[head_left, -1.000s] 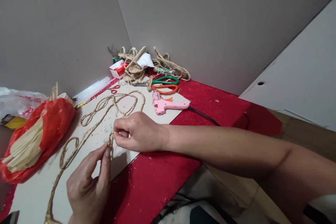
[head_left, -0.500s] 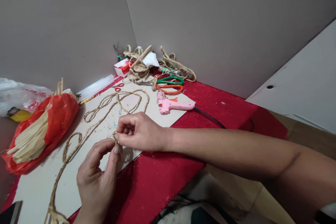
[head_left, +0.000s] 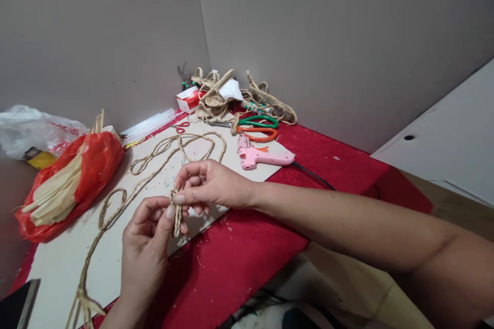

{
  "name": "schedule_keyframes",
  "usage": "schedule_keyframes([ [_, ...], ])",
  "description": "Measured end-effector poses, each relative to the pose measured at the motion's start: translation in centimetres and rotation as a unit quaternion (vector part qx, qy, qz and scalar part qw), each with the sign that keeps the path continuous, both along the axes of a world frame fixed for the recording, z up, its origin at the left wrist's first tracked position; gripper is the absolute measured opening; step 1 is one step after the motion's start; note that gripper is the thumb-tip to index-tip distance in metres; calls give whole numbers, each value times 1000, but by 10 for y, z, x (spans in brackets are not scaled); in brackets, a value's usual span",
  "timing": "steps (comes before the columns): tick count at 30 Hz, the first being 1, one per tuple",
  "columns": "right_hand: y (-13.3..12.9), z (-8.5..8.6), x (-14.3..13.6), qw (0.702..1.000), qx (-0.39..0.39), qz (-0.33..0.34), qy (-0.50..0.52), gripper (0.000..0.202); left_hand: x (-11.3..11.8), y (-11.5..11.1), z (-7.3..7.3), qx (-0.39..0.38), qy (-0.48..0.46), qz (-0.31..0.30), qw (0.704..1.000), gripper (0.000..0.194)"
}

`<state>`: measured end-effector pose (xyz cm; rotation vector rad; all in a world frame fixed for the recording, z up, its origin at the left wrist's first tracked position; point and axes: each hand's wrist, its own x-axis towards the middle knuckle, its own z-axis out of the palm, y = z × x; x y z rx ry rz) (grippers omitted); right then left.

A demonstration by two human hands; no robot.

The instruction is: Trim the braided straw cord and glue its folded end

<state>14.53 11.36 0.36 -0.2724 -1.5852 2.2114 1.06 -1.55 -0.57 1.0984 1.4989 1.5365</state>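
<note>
Between both hands is a small piece of braided straw cord point(head_left: 177, 221), looped at its top and hanging down a short way. My left hand point(head_left: 148, 239) pinches it between thumb and fingers from the left. From the right, my right hand point(head_left: 210, 185) grips the top of the same piece, thumb across it. Behind the hands, a long braided straw rope point(head_left: 141, 185) winds over the pale board point(head_left: 111, 254), its frayed end near the front edge. A pink glue gun point(head_left: 264, 157) lies beyond my right wrist.
Scissors with green and orange handles point(head_left: 258, 134) and a heap of braided cord point(head_left: 216, 103) lie at the back corner. A red plastic bag point(head_left: 102, 162) of dry husks stands left. A dark flat device point(head_left: 19, 303) is at front left; red cloth point(head_left: 239, 262) covers the table.
The view has shifted slightly, so the table things appear further right. The braided piece has turned into clearer view, and my right hand's fingers have opened out behind it.
</note>
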Motion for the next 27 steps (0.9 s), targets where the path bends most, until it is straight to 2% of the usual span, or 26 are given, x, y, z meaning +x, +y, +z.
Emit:
schedule_keyframes([
  [4,1,-3,1,1000,6,11,1,35,3,0,2,-5,-51,-23,998,8],
  [9,0,-5,0,999,18,3,39,22,5,-1,5,-8,-75,-33,997,6],
  [14,-2,0,0,997,26,-15,67,13,5,-3,5,-9,-18,-28,999,14],
  [20,0,7,3,992,31,-82,95,10,5,-2,7,-38,67,43,996,24],
  [27,9,12,9,989,61,-71,118,9,-4,-2,6,-39,86,67,993,20],
])
